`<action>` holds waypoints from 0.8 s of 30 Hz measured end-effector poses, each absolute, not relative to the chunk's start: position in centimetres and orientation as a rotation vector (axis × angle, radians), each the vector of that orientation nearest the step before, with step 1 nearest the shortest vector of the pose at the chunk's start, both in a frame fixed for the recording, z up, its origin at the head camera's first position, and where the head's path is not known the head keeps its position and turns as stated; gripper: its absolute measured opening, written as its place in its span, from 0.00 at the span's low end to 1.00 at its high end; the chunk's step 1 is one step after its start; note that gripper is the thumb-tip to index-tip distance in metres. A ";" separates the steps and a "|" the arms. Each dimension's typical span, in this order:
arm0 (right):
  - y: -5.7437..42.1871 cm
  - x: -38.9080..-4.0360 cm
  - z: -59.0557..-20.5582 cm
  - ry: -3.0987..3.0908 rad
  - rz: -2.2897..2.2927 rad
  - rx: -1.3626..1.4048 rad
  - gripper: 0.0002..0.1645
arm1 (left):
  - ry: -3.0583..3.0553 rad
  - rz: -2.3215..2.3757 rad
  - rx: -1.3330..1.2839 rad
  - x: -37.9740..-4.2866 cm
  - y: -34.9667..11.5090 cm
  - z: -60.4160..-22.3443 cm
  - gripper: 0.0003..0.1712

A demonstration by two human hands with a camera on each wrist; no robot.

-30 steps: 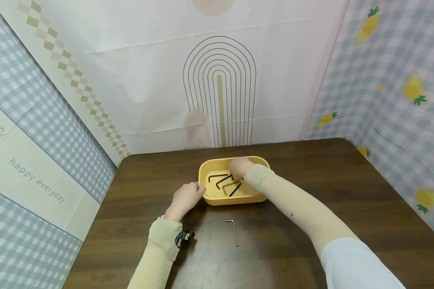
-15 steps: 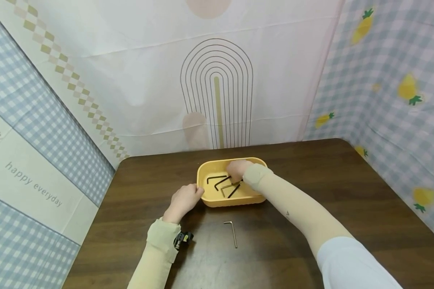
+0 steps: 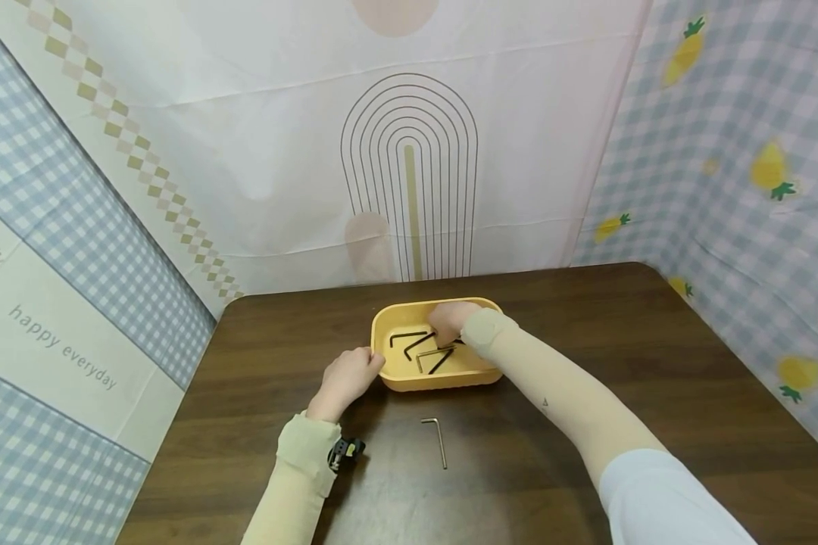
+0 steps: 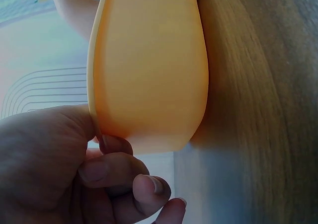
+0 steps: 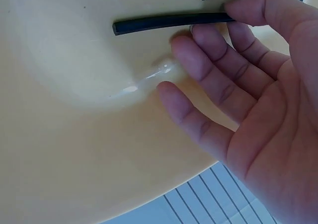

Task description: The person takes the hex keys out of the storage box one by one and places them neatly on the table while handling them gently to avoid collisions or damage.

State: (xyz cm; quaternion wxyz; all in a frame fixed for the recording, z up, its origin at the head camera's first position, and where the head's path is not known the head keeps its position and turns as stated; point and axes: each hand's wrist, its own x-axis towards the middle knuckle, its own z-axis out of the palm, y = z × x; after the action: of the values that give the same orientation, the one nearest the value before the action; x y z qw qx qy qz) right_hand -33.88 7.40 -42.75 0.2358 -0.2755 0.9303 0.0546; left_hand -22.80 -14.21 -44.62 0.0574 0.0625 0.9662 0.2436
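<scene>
A yellow oblong container (image 3: pixel 443 382) stands on the table. My left hand (image 3: pixel 346 378) pinches the rim at its left end; the left wrist view shows thumb and forefinger on the container wall (image 4: pixel 149 70). Inside it, my right hand (image 3: pixel 451 319) pinches a black hex key (image 5: pixel 164 23) between thumb and fingers, close to the floor of the container. Several other hex keys lie there, among them a black one (image 3: pixel 409 334) at the left and a gold-coloured one (image 3: pixel 432 352) nearer the front. The held key is largely hidden in the head view.
A single metallic hex key (image 3: pixel 440 443) lies on the brown wooden table (image 3: pixel 259 424) in front of the container. Patterned cloth (image 3: pixel 279 151) hangs behind the table and along both sides.
My right hand has come slightly lower among the keys, and the gold-coloured key has shifted a little. The left hand stays on the rim.
</scene>
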 end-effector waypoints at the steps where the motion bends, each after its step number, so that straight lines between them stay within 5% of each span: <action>1: 7.5 -33.8 -42.7 2.552 0.144 -0.758 0.18 | 2.930 0.739 0.191 -22.8 -14.2 -44.6 0.18; 24: 8.1 -33.4 -41.8 2.524 0.089 -0.879 0.24 | 2.935 0.748 0.190 -22.9 -14.2 -44.9 0.18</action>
State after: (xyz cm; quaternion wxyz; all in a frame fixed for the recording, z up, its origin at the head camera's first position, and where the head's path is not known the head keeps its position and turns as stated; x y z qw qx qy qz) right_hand -33.36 8.12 -41.77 0.2314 -0.3197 0.9182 0.0324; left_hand -22.93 -14.18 -44.91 0.0532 0.0626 0.9658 0.2461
